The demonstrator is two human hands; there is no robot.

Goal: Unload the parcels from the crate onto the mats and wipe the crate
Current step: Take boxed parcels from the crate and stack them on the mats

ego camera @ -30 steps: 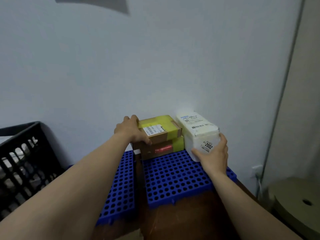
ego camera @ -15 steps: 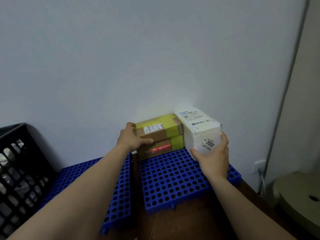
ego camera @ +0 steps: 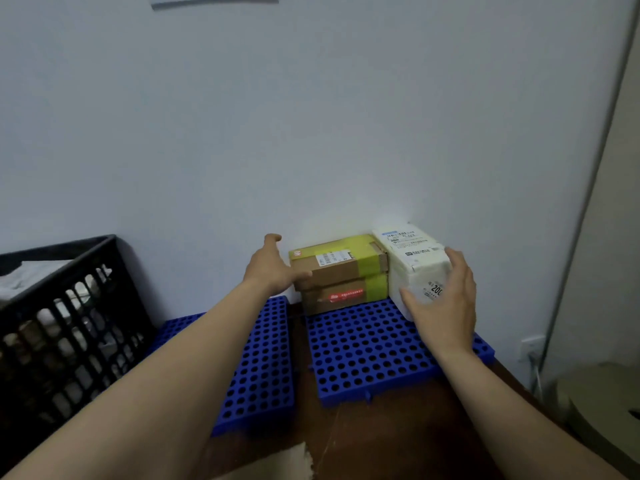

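Observation:
Two brown boxes with yellow tape are stacked against the wall, the upper box [ego camera: 337,261] on the lower box [ego camera: 346,296]. They stand at the back of the right blue perforated mat [ego camera: 374,358]. A white parcel [ego camera: 412,261] with printed labels stands right beside them on the same mat. My left hand [ego camera: 272,270] touches the left end of the upper box with its fingers straight and its thumb on the front edge. My right hand [ego camera: 445,301] lies over the front right corner of the white parcel, fingers spread and fairly straight. The black crate [ego camera: 69,306] is at the left.
A second blue mat [ego camera: 263,358] lies left of the first, a narrow gap between them, partly under my left forearm. Several parcels show inside the crate. The wall is right behind the boxes. A round beige object [ego camera: 595,403] and a wall socket [ego camera: 531,344] are at the right.
My left hand has slid off the top of the upper box to its left end and its fingers have straightened. My right hand has shifted toward the white parcel's right side.

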